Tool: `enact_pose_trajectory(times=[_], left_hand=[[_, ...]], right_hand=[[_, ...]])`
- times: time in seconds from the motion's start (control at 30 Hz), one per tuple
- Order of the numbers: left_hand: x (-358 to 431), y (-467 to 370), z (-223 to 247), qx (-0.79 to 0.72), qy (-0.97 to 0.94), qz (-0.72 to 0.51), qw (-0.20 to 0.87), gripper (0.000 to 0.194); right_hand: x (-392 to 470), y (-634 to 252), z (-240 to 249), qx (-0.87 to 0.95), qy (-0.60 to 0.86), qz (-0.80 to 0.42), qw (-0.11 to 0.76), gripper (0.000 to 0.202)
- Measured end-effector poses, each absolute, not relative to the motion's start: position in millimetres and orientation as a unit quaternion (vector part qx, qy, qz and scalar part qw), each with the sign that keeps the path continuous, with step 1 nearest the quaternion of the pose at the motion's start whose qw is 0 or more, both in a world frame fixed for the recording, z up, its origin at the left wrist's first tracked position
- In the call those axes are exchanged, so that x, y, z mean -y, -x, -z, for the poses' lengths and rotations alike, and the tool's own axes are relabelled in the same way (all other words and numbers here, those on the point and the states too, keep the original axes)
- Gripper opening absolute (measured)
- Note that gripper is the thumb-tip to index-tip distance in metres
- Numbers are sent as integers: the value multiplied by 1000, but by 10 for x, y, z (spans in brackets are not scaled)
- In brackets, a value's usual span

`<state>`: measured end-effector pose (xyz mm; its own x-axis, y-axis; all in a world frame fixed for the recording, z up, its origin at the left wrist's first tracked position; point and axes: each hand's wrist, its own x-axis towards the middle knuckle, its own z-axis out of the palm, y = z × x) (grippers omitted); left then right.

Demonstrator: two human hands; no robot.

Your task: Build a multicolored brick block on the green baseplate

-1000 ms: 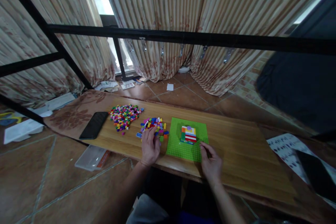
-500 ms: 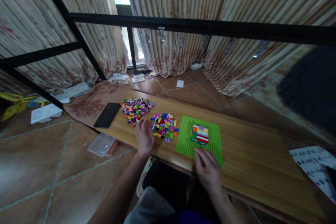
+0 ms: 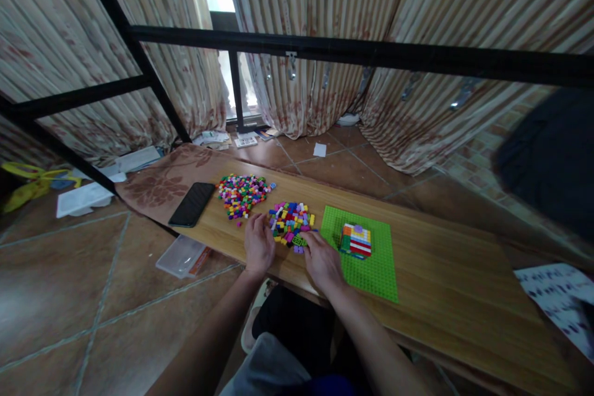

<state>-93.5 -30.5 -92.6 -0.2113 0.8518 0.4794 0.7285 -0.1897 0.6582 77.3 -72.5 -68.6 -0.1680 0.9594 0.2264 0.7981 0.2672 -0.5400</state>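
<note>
On the wooden bench, my left hand [image 3: 259,244] rests at the left edge of a pile of larger mixed bricks [image 3: 290,220]; its fingers are curled and their tips are too small to read. My right hand [image 3: 323,262] reaches with its fingertips into the lower right of that pile, and whether it grips a brick cannot be made out. A heap of small colourful pieces [image 3: 240,193] lies behind my left hand. Right of my right hand is a green baseplate [image 3: 375,278], bearing a block of stacked bricks [image 3: 356,241] with striped colours and a purple piece on top.
A black phone [image 3: 192,204] lies at the bench's left. Below it, a clear plastic box [image 3: 179,256] sits on the tiled floor. A black metal rail [image 3: 343,51] crosses beyond the bench, before curtains. A printed sheet [image 3: 561,297] is at the far right.
My right hand has moved left from the front of the green baseplate to the pile of larger bricks. My left hand has stayed near the pile. The view has shifted slightly.
</note>
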Motion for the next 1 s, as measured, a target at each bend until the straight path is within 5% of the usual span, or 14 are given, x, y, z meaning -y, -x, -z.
enact_pose_trajectory(times=[0.5, 1.0], left_hand=[[303, 950, 885, -631, -633, -439, 94, 32], [284, 981, 817, -628, -654, -413, 87, 32]], right_hand=[[1382, -1107, 691, 599, 594, -218, 490, 24], [1220, -2110, 536, 513, 679, -172, 497, 36]])
